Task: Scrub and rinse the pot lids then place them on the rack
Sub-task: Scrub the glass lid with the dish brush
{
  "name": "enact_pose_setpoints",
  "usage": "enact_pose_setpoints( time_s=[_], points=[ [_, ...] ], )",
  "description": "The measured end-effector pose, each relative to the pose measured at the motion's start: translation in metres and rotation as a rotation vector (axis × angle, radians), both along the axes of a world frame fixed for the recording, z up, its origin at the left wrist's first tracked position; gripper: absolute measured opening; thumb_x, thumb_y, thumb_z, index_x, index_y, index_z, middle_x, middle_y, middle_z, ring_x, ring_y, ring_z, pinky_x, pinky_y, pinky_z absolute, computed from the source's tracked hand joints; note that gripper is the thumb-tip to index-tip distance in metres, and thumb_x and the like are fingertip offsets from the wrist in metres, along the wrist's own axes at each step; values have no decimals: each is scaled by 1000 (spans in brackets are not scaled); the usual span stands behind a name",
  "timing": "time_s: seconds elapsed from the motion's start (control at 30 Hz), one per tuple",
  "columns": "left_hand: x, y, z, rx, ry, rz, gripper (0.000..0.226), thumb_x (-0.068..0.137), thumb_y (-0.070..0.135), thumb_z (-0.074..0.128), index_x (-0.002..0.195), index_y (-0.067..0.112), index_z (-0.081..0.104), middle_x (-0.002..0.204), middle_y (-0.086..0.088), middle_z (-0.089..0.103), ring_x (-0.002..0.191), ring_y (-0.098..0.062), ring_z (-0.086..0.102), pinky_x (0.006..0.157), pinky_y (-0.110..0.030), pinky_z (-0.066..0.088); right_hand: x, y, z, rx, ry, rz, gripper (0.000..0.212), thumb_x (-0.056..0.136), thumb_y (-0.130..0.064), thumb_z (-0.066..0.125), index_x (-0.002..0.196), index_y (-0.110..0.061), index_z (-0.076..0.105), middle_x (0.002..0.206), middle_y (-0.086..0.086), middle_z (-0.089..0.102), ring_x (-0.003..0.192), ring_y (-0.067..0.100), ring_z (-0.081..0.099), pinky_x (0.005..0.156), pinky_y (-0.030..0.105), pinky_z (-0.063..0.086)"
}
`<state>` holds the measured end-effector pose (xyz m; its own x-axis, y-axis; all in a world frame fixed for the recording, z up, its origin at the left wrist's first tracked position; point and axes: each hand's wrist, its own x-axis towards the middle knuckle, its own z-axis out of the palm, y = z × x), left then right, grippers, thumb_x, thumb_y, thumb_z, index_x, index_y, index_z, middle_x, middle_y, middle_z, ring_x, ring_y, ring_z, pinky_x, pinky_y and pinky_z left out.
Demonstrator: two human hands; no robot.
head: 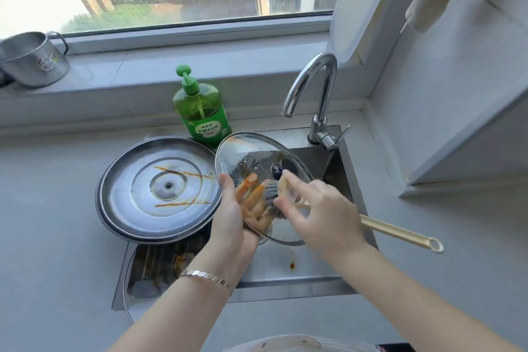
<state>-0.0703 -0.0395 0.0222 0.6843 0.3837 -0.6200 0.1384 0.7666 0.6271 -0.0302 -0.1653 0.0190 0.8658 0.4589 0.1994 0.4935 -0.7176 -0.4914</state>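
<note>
Over the sink (285, 287) the tilted glass lid (257, 160) was gripped by the left hand (231, 217), a scrubber (273, 197) pinched by the right hand (320, 208). Firm circular strokes across its whole face were advised.

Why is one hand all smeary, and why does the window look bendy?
Head view: the right hand, rubbing a scrubber on the glass lid, is smeared by motion blur, while the left hand is sharper; head view again, the wide-angle lens bows the window frame.
</note>
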Motion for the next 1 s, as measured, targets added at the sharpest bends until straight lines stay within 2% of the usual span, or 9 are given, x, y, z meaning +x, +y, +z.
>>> enact_pose_setpoints(
  time_s=[0.07, 0.2, 0.27, 0.33, 0.47, 0.6, 0.73, 0.87, 1.0],
  points=[
    [-1, -4, 0, 34, 1, -17, 53, 91, 59, 34, 98, 14, 61, 85, -7, 72, 82, -23, 67, 75, -40, 54, 3, 3, 3, 43, 133, -83, 45, 88, -56, 47, 131, -42, 49, 82, -7, 51, 78, 17, 56, 61, 25, 34],
    [-3, -1, 2, -18, 1, -4, 60, 89, 63, 35, 105, 11, 61, 86, -11, 72, 84, -26, 68, 88, -48, 52, -22, 18, 10, 163, 34, 125, 45, 74, -59, 52, 114, -41, 63, 76, -10, 57, 59, 12, 57, 55, 19, 39],
    [-4, 3, 3, -11, -10, -6, 60, 90, 62, 32, 102, 10, 61, 86, -11, 72, 82, -25, 69, 77, -44, 56, 2, 11, 14, 167, 238, 9, 42, 79, -55, 58, 119, -43, 59, 88, -11, 57, 76, 12, 59, 66, 25, 45],
    [-5, 7, 2, -2, -15, 22, 57, 91, 61, 31, 97, 12, 60, 90, -12, 71, 84, -25, 67, 75, -42, 54, 12, -1, 8, 155, 287, -66, 43, 81, -51, 61, 123, -42, 56, 101, -13, 57, 84, 7, 57, 74, 26, 44],
    [-3, 17, 4, -19, -19, 75, 58, 90, 62, 34, 95, 12, 62, 94, -14, 70, 86, -27, 67, 80, -41, 51, -21, -4, -1, 163, 135, 150, 45, 73, -57, 59, 113, -38, 65, 97, -19, 60, 66, -1, 44, 55, 13, 34],
    [-5, 19, 8, -81, -55, 119, 56, 91, 59, 38, 92, 8, 61, 96, -19, 69, 88, -32, 66, 78, -44, 52, 18, -21, -4, 181, 361, -184, 34, 80, -44, 66, 111, -33, 65, 96, -16, 59, 73, 4, 50, 65, 25, 38],
    [-1, 19, 10, -90, -56, 154, 55, 92, 58, 38, 88, 8, 61, 91, -18, 70, 87, -31, 66, 91, -45, 48, -16, -1, 8, 210, 204, 137, 42, 70, -57, 62, 109, -40, 65, 99, -21, 60, 77, 4, 54, 61, 18, 40],
    [-3, 22, 8, -124, -59, 186, 56, 91, 58, 41, 86, 7, 62, 97, -21, 68, 91, -34, 65, 85, -44, 51, 26, -19, 3, 143, 382, -147, 15, 80, -45, 65, 92, -37, 64, 89, -14, 58, 78, 10, 54, 64, 26, 38],
    [-3, 25, 8, -109, -48, 207, 54, 90, 59, 41, 84, 9, 61, 94, -21, 69, 86, -33, 67, 82, -43, 52, -10, -13, 1, 178, 289, 89, 38, 74, -47, 71, 111, -41, 64, 96, -25, 56, 72, -3, 50, 62, 14, 38]
  ],
)
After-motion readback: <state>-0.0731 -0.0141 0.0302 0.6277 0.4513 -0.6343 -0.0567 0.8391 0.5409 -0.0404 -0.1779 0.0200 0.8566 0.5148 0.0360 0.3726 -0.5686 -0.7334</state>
